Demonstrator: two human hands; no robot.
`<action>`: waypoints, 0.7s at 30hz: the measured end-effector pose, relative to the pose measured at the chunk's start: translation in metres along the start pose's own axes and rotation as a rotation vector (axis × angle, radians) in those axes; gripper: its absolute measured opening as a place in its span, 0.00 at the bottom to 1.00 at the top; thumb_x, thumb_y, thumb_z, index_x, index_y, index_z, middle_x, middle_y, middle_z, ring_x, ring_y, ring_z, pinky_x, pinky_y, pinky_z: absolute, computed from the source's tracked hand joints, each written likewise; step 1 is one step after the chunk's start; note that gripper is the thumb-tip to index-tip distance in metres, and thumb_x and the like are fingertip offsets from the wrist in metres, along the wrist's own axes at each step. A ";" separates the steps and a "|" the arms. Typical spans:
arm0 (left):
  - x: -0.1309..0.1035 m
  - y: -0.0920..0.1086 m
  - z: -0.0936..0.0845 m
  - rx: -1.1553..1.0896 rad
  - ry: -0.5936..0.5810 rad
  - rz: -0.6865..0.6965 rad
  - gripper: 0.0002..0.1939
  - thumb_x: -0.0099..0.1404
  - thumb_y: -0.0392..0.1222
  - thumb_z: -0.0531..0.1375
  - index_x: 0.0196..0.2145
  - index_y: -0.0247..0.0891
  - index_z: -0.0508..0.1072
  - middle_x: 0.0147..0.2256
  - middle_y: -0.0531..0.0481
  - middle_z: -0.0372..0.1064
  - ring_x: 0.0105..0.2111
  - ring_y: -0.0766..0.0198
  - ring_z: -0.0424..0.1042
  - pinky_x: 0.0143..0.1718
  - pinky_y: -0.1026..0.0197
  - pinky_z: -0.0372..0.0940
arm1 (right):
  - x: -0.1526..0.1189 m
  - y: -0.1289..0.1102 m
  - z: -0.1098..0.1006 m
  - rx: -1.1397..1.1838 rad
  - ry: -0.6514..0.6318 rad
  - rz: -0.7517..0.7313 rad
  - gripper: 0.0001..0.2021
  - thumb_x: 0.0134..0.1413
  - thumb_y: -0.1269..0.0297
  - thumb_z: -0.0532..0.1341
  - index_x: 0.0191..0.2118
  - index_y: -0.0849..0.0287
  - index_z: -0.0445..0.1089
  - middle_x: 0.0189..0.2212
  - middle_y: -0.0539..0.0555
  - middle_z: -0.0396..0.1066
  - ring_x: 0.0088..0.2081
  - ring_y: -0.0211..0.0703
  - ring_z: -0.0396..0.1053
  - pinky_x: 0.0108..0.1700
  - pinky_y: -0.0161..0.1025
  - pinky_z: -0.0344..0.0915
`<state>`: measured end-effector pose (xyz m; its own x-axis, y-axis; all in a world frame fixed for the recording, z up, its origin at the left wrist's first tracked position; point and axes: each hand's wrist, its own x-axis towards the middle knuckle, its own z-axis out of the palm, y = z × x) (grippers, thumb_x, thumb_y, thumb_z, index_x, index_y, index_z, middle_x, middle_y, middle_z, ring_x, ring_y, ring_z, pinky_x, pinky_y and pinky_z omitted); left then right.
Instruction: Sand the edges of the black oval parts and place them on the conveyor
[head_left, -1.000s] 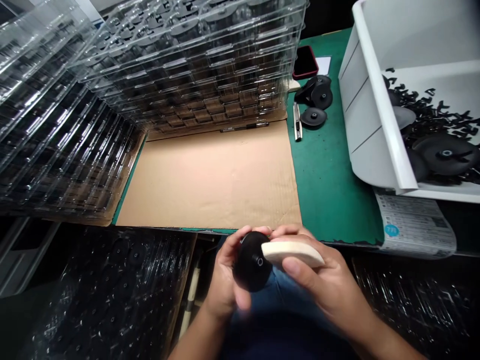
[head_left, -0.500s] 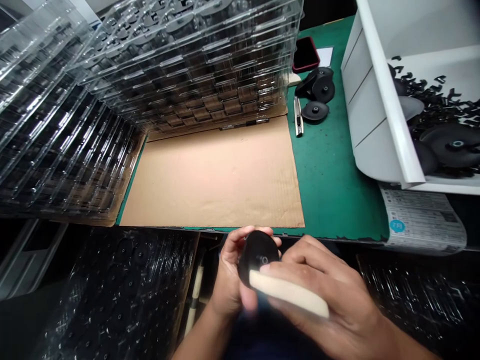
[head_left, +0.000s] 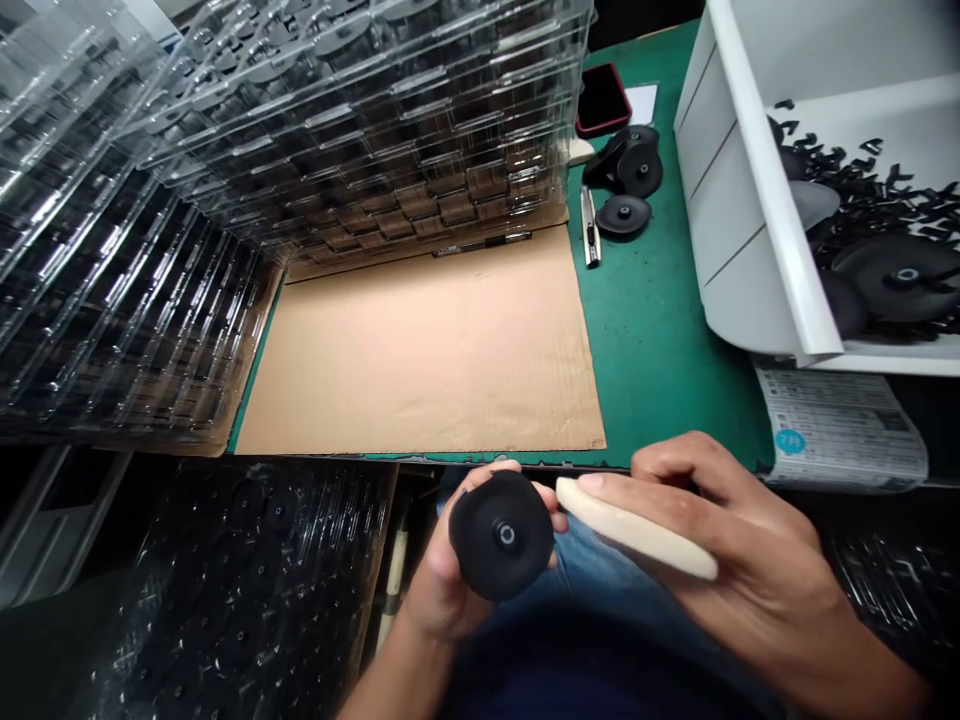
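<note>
In the head view, the black disc (head_left: 501, 540) is held just off the near edge of the cardboard sheet (head_left: 427, 360), below its right half. Its ringed hub is turned up toward the camera; being round, it is given no clear long axis. It is cradled by the left hand (head_left: 444, 590), with fingers curled round its rim. The beige pad (head_left: 637, 540) is pinched in the right hand (head_left: 742, 560), near the sheet's near right corner. Its long axis is slanted, the tip pointed at the disc's right side and the other end down to the right; a narrow gap is left between them.

The sheet is bordered at its far edge by a clear tray stack (head_left: 390, 130), and on its left by another stack (head_left: 112, 270). A pen (head_left: 484, 244) is laid along its far edge. Past its far right corner, a cutter (head_left: 590, 230), a loose disc (head_left: 624, 216) and a phone-like object (head_left: 602, 100) are set on the green surface (head_left: 667, 320). Farther right of the sheet, small black parts (head_left: 862, 180) are held in a white bin (head_left: 772, 215).

The left palm is largely hidden by the disc, the bin is cut off, and the stacks' contents are blurred by glare.
</note>
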<state>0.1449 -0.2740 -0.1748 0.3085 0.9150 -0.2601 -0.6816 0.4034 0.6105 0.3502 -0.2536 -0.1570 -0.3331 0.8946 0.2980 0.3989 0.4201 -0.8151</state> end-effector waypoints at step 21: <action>-0.008 -0.010 -0.014 0.181 0.037 -0.063 0.38 0.46 0.65 0.68 0.51 0.42 0.73 0.43 0.44 0.75 0.41 0.53 0.75 0.48 0.53 0.68 | 0.026 0.001 0.009 0.002 -0.159 -0.136 0.20 0.55 0.77 0.60 0.51 0.50 0.72 0.33 0.52 0.63 0.38 0.41 0.59 0.41 0.38 0.61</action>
<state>0.1401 -0.2848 -0.1888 0.3199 0.8891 -0.3274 -0.5304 0.4544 0.7157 0.3342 -0.2309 -0.1547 -0.5144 0.7942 0.3234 0.3395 0.5349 -0.7737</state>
